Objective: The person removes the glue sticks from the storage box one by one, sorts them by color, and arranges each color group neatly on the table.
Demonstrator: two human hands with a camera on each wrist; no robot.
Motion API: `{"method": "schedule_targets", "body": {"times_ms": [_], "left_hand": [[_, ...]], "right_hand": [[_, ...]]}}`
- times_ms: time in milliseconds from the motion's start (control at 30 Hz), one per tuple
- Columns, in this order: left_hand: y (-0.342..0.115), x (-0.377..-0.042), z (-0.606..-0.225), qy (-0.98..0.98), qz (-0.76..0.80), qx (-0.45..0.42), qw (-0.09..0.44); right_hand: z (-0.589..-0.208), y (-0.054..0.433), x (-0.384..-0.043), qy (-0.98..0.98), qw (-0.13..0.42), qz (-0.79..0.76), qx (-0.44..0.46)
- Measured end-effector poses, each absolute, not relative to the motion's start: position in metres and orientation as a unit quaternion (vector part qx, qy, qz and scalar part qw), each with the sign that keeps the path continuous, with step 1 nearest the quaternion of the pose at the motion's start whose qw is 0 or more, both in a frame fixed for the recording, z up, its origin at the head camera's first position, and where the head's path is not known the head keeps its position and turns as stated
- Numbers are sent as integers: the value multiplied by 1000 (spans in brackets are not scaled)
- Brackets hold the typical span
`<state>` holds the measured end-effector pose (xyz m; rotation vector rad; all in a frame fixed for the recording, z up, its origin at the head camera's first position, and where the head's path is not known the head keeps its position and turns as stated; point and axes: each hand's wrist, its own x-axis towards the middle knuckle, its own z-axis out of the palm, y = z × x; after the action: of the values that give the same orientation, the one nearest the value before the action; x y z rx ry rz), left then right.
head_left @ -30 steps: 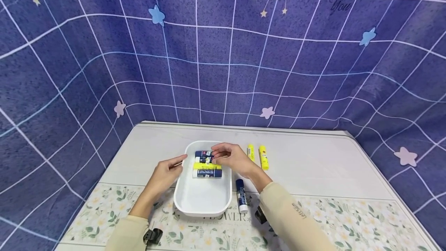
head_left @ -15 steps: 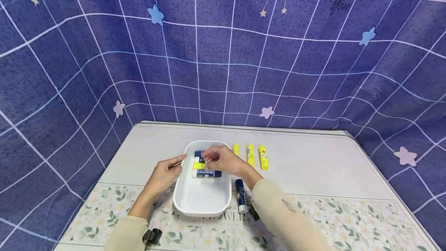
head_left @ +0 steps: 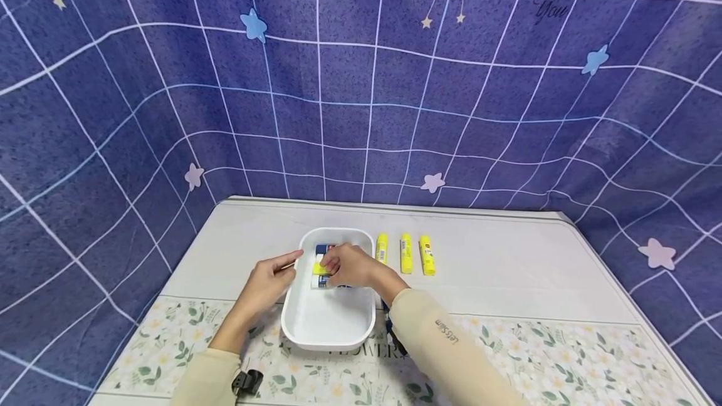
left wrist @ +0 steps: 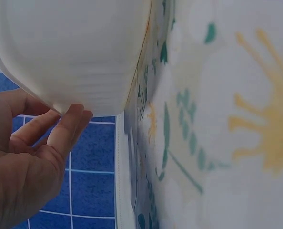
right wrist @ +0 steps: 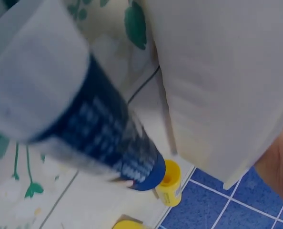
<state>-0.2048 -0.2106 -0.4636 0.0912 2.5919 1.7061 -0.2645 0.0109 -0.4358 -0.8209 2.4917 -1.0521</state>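
Note:
My left hand (head_left: 265, 284) rests its fingertips against the left side of a white tray (head_left: 327, 327); in the left wrist view its fingers (left wrist: 70, 121) touch the outer wall. Reaching inside over the tray's right rim, my right hand (head_left: 352, 266) bends its fingers over a row of glue sticks. A yellow glue stick (head_left: 319, 268) lies right at its fingertips, between a navy-and-white glue stick (head_left: 317, 281) nearer me and a navy-capped one (head_left: 321, 249) at the back. The hand covers the row's right part; I cannot tell whether it pinches the yellow stick.
Right of the tray, three yellow glue sticks stand in a spaced row: one near the rim (head_left: 381, 248), a middle one (head_left: 406, 254) and a right one (head_left: 427, 255). Close by the tray's wall, another navy-and-white glue stick (right wrist: 113, 129) is partly under my right arm.
My right hand has moved left and slightly toward me across the glue sticks in the tray. Its arm has uncovered the yellow stick nearest the rim. My left hand and the tray have stayed put.

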Motion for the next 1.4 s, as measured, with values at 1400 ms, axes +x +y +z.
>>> {"method": "schedule_targets", "body": {"times_ms": [1400], "left_hand": [[-210,-204,-463,826,563,25,19]], "right_hand": [[-448,-6,-244,878,145,-384,-246]]}}
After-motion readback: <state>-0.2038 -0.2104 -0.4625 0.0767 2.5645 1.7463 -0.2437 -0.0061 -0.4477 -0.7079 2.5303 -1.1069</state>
